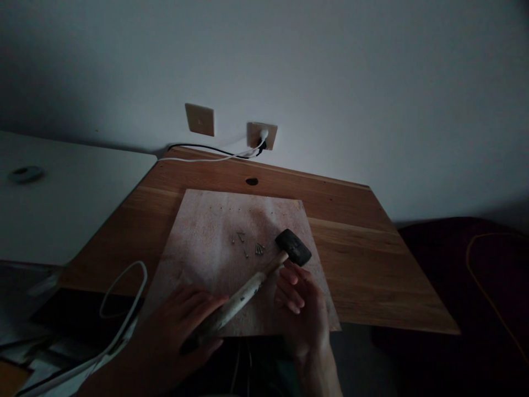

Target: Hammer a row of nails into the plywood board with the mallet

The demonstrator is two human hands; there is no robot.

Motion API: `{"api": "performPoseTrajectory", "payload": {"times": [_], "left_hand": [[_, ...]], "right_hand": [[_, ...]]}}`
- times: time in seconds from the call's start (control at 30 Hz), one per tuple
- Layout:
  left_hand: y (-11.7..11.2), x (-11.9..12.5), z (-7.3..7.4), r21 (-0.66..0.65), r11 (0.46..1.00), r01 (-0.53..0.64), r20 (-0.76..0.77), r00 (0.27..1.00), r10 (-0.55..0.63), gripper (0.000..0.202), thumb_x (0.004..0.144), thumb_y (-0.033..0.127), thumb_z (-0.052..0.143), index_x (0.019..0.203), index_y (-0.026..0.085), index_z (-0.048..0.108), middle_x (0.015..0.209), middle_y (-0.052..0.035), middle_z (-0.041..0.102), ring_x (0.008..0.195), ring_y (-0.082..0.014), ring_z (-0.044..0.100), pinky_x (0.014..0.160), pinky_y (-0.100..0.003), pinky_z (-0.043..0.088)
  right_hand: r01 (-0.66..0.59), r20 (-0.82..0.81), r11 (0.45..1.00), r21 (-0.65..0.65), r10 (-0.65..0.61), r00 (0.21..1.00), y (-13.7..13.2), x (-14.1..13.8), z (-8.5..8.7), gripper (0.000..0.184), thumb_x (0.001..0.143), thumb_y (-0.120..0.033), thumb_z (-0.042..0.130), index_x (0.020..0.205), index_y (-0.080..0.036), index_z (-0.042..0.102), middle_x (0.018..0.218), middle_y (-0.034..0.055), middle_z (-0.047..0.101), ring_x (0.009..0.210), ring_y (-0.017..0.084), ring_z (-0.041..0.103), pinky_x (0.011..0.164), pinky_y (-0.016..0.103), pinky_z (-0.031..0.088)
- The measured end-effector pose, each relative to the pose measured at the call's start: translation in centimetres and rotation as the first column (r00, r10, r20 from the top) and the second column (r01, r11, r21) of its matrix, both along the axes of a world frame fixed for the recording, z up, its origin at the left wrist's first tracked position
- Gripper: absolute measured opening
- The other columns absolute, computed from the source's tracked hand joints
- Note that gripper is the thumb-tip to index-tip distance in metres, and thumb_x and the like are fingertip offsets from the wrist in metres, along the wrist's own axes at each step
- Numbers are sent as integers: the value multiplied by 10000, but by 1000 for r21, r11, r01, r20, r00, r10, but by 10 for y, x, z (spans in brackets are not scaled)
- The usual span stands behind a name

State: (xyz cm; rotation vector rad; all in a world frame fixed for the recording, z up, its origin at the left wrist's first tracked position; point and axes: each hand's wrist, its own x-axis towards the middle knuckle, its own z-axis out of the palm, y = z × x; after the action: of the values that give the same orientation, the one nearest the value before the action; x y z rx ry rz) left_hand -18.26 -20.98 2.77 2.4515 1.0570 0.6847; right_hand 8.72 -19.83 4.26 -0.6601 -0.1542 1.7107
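A mallet with a black head (pixel 293 247) and a worn pale handle (pixel 242 295) lies slantwise over a pinkish-grey board (pixel 198 220). My left hand (pixel 182 320) is closed about the lower end of the handle, fingers above and thumb below. Just below the mallet head is my right hand (pixel 303 309), its fingers curled inward. Whether anything small sits in those fingers I cannot make out. Several loose nails (pixel 259 249) lie in a small cluster on the board, with other nails (pixel 241 237) scattered to their left. A row of small dark dots runs along the board's far part.
Under the board is a wooden desktop (pixel 363 264) with a cable hole (pixel 252 181). Behind it, cables run to a wall socket (pixel 262 135) beside a blank plate (pixel 200 119). A white surface (pixel 74 204) adjoins at left. A white cable (pixel 142 275) loops at lower left.
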Motion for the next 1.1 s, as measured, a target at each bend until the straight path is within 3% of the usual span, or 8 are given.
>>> {"api": "performPoseTrajectory", "payload": {"times": [0.13,0.3,0.43,0.57,0.8,0.97,1.1], "left_hand": [[3,0,-4,37,999,-26,14,1000,26,440,970,314,649,1409,301,625,1178,-58,765,1078,-244,706,931,-386,619],[5,-1,-4,53,996,-70,17,997,69,436,968,277,625,1404,297,632,1214,-59,758,1123,-246,701,970,-395,607],[5,-6,-3,74,994,-80,20,997,79,395,975,327,640,1365,268,659,1210,-62,761,1117,-245,707,980,-379,603],[6,-10,-3,100,983,-155,33,988,152,350,991,361,647,1326,266,672,1219,-59,761,1122,-243,713,1000,-366,593],[7,-14,0,116,973,-198,53,980,193,306,1027,418,608,1293,281,673,1173,-40,768,1052,-212,743,926,-323,617],[7,-16,-6,123,962,-243,46,970,239,330,1027,460,605,1290,279,688,1174,-49,769,1060,-231,746,950,-355,616],[8,-13,-5,138,963,-231,54,973,225,315,1038,451,589,1281,272,681,1159,-46,773,1040,-222,751,915,-346,626]], "right_hand": [[-47,-26,999,5,47,999,0,4,1,385,872,-335,835,729,-217,498,535,-142,288,413,31,195,460,101,437],[47,-123,999,23,-44,991,-1,7,5,352,855,-194,820,776,-212,477,671,-113,477,405,-5,276,400,72,382],[108,-202,994,4,-105,974,-5,11,10,330,889,-114,755,795,-220,457,703,-93,526,432,0,414,386,69,388],[106,-235,994,-17,-107,966,-11,17,12,354,907,-111,748,785,-227,436,712,-87,550,424,4,431,381,90,419],[68,-289,994,91,-40,957,-18,31,11,361,954,-97,727,808,-231,425,669,-116,541,444,19,500,471,118,519],[142,-306,985,94,-107,946,-22,43,12,349,958,-25,664,825,-233,418,771,-58,639,506,40,607,443,126,508],[174,-290,980,94,-140,947,-26,48,17,363,948,-14,655,821,-239,400,756,-63,639,510,50,622,453,136,524]]}}
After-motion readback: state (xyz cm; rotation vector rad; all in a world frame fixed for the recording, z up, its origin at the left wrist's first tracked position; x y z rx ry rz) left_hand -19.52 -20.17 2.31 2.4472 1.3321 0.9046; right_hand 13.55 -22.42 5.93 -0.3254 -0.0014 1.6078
